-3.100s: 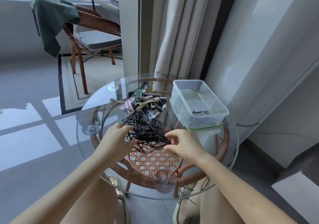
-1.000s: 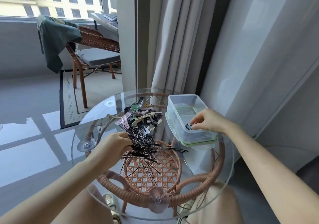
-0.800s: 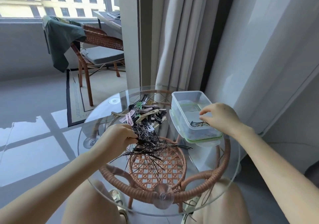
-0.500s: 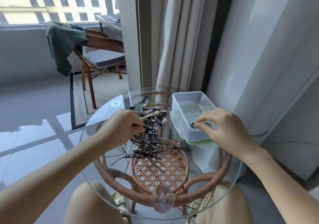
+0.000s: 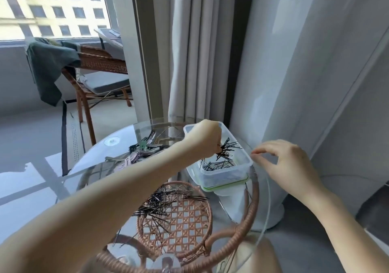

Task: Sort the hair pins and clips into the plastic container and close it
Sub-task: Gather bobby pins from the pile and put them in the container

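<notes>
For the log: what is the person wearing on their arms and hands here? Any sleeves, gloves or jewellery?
Nothing that shows. Both forearms are bare to the frame's edge, with no sleeve in view. The left hand and right hand are ungloved, with no ring, watch or bracelet visible. The nails are too blurred to judge.

L hand holds pin bunch over container; R hand hovers beside.
</notes>
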